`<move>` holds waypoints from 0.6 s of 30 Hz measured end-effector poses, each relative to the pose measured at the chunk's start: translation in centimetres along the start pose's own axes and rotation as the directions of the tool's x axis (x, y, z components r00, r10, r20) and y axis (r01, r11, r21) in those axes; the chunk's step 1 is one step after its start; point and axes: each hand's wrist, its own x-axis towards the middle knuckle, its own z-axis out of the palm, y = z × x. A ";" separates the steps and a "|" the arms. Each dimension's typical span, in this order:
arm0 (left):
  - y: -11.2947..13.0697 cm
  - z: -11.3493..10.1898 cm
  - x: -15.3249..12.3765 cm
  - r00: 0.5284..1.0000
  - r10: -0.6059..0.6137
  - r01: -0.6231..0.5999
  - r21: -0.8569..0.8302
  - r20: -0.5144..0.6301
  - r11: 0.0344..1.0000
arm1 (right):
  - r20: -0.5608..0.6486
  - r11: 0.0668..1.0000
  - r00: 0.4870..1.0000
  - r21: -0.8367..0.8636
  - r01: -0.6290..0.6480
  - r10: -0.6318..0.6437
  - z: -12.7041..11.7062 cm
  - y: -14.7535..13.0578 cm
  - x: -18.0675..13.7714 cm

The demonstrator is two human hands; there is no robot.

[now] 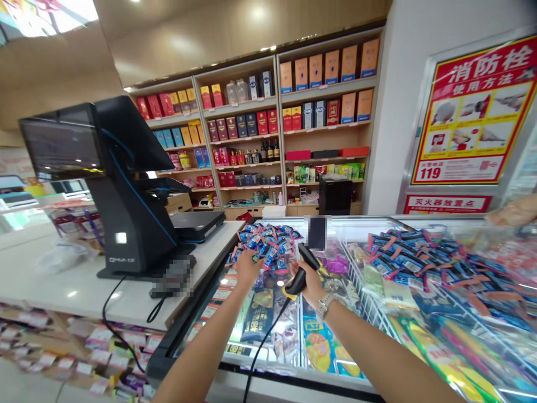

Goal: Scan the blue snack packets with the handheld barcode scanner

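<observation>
My right hand is wrapped round the grip of a black and yellow barcode scanner, whose cable trails down towards me. The scanner head points at a heap of small blue and red packets lying on the glass lid of a chest freezer. My left hand rests on the near edge of that heap, fingers curled onto the packets; what it holds is hidden. A watch sits on my right wrist.
A black checkout terminal with its screen stands on the white counter at left. Behind are shelves of boxed goods. More blue packets fill freezer baskets at right, below a red fire-hydrant poster.
</observation>
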 end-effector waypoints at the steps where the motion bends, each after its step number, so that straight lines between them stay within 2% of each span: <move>1: 0.5 0.3 -0.3 0.999 0.038 -0.038 -0.097 -0.004 0.995 | -0.018 1.000 1.000 -0.006 0.010 -0.010 -0.7 -0.8 -0.2; 3: 2.1 1.0 -1.0 0.994 0.105 -0.104 -0.246 -0.012 0.964 | -0.052 0.999 0.998 -0.006 0.042 -0.042 -1.9 -2.5 -0.6; 5: 4.1 1.9 -1.8 0.983 0.179 -0.182 -0.300 -0.038 0.936 | -0.077 0.997 0.994 -0.018 0.079 -0.080 -2.9 -4.2 -0.9; 8: 6.8 3.2 -2.6 0.945 0.318 -0.327 -0.272 -0.079 0.905 | -0.114 0.994 0.989 -0.073 0.082 -0.090 -3.7 -6.0 -1.5; 10: 7.5 3.8 -2.7 0.925 0.368 -0.381 -0.216 -0.098 0.899 | -0.108 0.993 0.992 -0.104 0.054 -0.066 -4.0 -6.7 -2.0; 12: 7.1 4.1 -2.3 0.934 0.326 -0.345 -0.138 -0.145 0.928 | -0.067 0.994 0.997 -0.110 0.026 -0.034 -4.3 -7.0 -2.4; 13: 6.5 4.1 -2.0 0.949 0.261 -0.284 -0.116 -0.177 0.952 | -0.041 0.995 0.999 -0.103 0.013 -0.018 -4.5 -7.0 -2.6; 16: 4.2 4.0 -1.0 0.974 0.013 -0.051 -0.161 -0.224 0.986 | 0.036 0.996 0.999 -0.081 -0.031 0.034 -5.0 -7.2 -3.1; 18: 2.9 4.0 -0.7 0.978 -0.046 0.003 -0.208 -0.203 0.978 | 0.072 0.994 0.995 -0.086 -0.061 0.068 -5.2 -7.3 -3.2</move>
